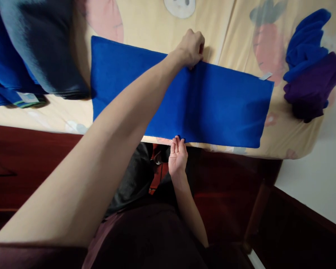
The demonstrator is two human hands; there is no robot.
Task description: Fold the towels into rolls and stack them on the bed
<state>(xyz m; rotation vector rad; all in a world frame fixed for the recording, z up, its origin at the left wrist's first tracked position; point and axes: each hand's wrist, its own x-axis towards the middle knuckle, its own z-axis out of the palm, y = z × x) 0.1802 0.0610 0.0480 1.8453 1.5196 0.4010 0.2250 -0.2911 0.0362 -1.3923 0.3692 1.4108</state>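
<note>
A blue towel (pixel 226 108) lies spread as a long rectangle on a patterned bed sheet, with a small white label at its far right corner. My left hand (pixel 192 48) reaches across it, fingers curled closed on the far edge near the middle. At the near edge, opposite, my right hand (pixel 178 156) is turned palm up, its fingertips pinching the border. Between the two hands runs a shaded crease. My left forearm hides part of the towel's left half.
Folded dark grey-blue cloth (pixel 48 48) and blue fabric (pixel 5 71) are piled at the left. A crumpled blue cloth (pixel 307 45) and purple cloth (pixel 314 86) lie at the right. The cream sheet (pixel 229 41) ends at the bed's front edge, close to my legs.
</note>
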